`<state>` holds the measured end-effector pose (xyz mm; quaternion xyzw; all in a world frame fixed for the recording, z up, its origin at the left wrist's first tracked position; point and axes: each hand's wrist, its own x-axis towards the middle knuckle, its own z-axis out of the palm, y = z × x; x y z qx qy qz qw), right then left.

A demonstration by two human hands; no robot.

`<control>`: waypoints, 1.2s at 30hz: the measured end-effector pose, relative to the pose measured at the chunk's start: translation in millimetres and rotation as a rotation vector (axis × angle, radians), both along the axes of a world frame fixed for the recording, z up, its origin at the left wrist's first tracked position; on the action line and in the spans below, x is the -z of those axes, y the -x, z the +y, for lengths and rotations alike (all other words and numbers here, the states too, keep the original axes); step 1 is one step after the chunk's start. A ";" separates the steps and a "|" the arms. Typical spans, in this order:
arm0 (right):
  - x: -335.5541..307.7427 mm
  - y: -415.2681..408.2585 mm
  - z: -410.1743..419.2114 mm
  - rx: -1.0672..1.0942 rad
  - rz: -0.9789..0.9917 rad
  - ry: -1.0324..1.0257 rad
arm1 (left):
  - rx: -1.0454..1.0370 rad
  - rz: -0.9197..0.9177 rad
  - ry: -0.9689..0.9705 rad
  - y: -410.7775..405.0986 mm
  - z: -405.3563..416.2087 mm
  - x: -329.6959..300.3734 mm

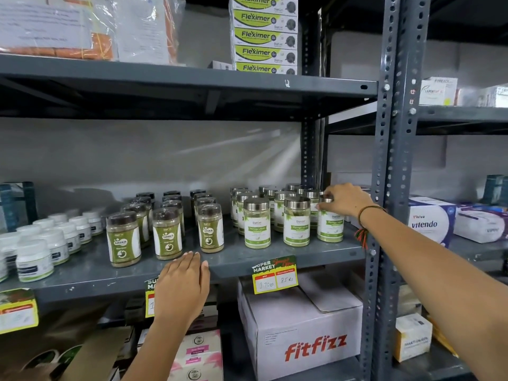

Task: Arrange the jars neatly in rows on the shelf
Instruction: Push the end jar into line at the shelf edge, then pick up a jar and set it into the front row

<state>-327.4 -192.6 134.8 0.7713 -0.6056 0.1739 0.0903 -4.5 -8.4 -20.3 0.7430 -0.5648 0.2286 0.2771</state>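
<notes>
On the grey middle shelf (236,259) stand three groups of jars in rows. Silver-lidded Moringa jars (257,224) with green and white labels fill the right end. My right hand (343,200) grips the lid of the front right Moringa jar (330,226), which stands on the shelf. Brown-lidded Gaska jars (167,235) form three rows in the middle. Small white jars (34,259) are at the left. My left hand (182,287) lies flat on the shelf's front edge, fingers together, holding nothing.
A perforated steel upright (384,188) stands just right of my right wrist. Price tags (275,276) hang from the shelf edge. A Fitfizz carton (302,325) sits on the shelf below. Fleximer boxes (265,37) are stacked above. Vitendo boxes (430,221) fill the neighbouring rack.
</notes>
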 end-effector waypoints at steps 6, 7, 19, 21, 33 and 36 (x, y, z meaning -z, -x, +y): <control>2.2 0.0 3.5 0.005 0.004 0.067 | 0.002 0.002 -0.003 1.1 1.1 -2.1; 2.7 -1.4 5.4 -0.008 -0.015 0.120 | 0.003 0.001 -0.005 1.1 1.0 -2.5; 2.6 -43.6 12.3 -0.331 -0.024 0.019 | -0.002 -0.002 -0.006 2.2 2.7 -3.0; 2.9 -45.5 10.1 -0.344 -0.061 -0.006 | 0.001 -0.002 -0.003 2.4 3.3 -3.0; 3.1 -45.1 5.7 -0.387 -0.112 -0.045 | 0.002 -0.008 0.015 1.5 2.6 -1.8; 1.7 -58.8 15.1 -0.400 -0.125 0.102 | 0.000 -0.014 0.018 1.4 2.8 -2.2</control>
